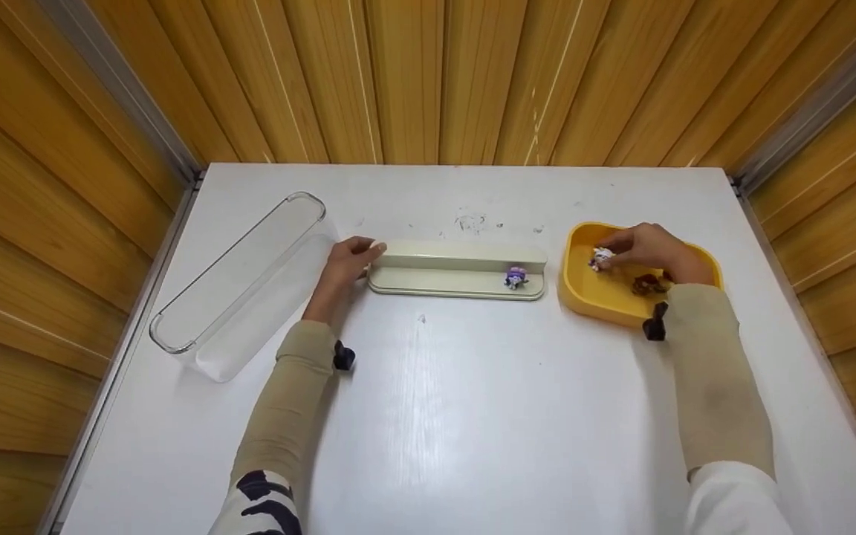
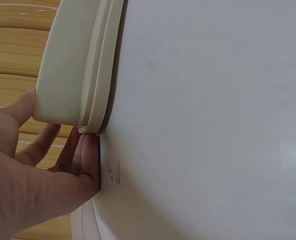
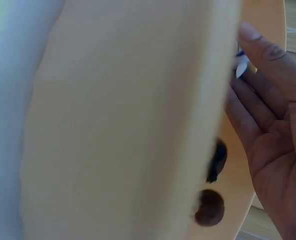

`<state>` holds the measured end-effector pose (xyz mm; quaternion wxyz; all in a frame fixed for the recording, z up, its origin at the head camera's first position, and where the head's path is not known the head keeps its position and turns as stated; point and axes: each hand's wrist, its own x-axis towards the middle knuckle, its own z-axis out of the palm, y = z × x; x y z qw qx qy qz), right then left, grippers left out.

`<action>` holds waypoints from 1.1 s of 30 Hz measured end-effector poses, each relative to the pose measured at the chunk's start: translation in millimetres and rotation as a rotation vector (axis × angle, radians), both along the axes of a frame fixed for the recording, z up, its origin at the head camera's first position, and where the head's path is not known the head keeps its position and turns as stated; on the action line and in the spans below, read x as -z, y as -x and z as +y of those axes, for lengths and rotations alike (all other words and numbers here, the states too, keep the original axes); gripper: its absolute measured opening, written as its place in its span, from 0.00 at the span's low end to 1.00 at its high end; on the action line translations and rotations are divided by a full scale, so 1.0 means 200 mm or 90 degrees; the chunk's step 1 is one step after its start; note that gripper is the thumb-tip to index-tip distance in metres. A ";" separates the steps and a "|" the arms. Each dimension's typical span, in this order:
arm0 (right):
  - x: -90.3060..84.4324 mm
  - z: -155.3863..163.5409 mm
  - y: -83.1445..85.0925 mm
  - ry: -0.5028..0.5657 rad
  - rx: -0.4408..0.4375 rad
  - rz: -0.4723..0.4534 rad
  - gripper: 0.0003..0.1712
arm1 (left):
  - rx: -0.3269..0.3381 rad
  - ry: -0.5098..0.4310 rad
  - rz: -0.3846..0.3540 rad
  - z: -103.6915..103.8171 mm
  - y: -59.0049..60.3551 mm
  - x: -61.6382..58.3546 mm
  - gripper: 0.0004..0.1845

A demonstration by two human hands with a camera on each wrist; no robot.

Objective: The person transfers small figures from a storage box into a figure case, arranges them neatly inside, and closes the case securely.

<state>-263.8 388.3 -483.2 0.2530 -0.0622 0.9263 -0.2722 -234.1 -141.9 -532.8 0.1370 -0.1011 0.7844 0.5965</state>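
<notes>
At the right of the frame, the right hand (image 1: 655,253) is reaching into the yellow square bowl (image 1: 584,293), its fingertips pinching a small white figure (image 1: 601,258); a brown figure (image 1: 648,283) is lying in the bowl just beside it. At centre, the left hand (image 1: 346,264) is gripping the left end of the cream tray (image 1: 443,271), thumb on top, with a purple figure (image 1: 516,278) sitting near its right end. A clear long bin (image 1: 238,286) is lying at the left.
</notes>
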 end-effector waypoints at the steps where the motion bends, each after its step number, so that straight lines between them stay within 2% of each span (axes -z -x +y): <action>1: 0.00 0.01 0.00 0.003 0.003 0.000 0.35 | 0.000 -0.002 0.000 0.00 0.00 0.00 0.29; 8: 0.02 0.01 -0.03 0.019 0.016 0.021 0.31 | -0.001 0.001 0.006 0.00 -0.01 -0.01 0.28; 16: 0.04 0.00 -0.03 0.016 0.022 0.027 0.30 | -0.012 -0.008 -0.017 0.00 -0.01 0.00 0.29; 26: 0.00 0.01 -0.06 0.018 0.044 0.037 0.34 | -0.005 -0.005 -0.010 0.00 -0.01 0.00 0.30; 33: -0.04 -0.01 -0.08 0.043 0.040 0.066 0.33 | -0.006 -0.010 -0.003 0.00 -0.01 0.00 0.28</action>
